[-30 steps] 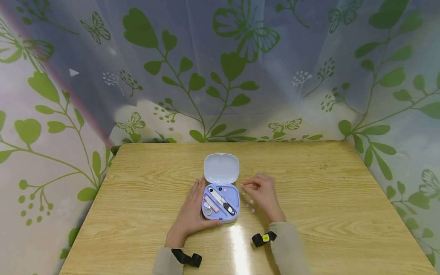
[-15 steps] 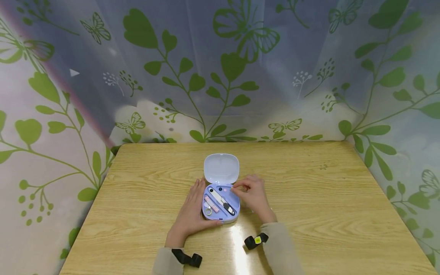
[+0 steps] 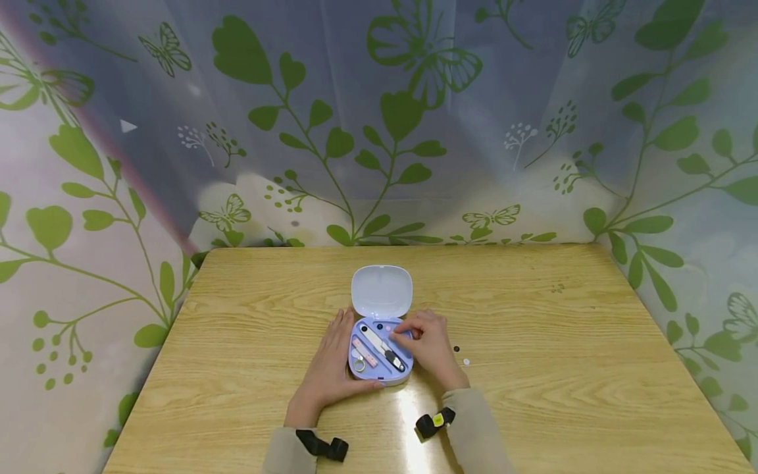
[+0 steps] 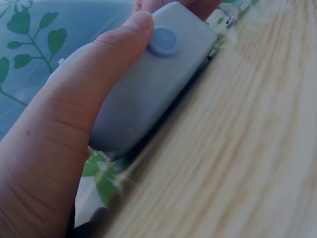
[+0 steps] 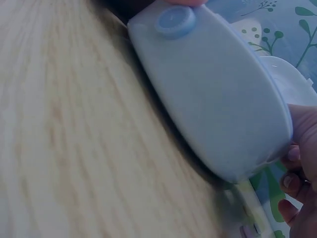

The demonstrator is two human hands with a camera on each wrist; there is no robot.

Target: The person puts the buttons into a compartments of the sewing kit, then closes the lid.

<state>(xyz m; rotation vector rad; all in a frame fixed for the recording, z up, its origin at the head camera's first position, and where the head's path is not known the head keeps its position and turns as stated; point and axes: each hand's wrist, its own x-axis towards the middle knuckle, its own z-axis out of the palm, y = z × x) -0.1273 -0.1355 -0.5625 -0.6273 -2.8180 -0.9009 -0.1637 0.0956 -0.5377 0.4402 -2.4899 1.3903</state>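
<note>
A blue-lilac sewing box [image 3: 408, 359] stands on the table with its white lid [image 3: 381, 289] raised. Inside lie white-and-black thread snips [image 3: 381, 347], a small pink patterned piece [image 3: 364, 352], a gold ring-shaped piece [image 3: 358, 363], a dark button [image 3: 379, 326] and a pink button [image 3: 387, 327]. My left hand [image 3: 328, 368] rests against the box, fingers straight along its left side, thumb on its front beside the round blue catch [image 4: 165, 40]. My right hand [image 3: 431, 345] is over the right compartment; its thumb and forefinger pinch what seems a small button, mostly hidden by the fingertips.
On the wooden table [image 3: 562, 368] to the right of my right hand lie a dark button [image 3: 456, 349] and a white button [image 3: 466, 361]. A patterned curtain [image 3: 379, 131] hangs behind the table's back edge.
My right hand has moved left from the table beside the box to above the right compartment. A dark and a white button now show behind the hand. My left hand stays put.
</note>
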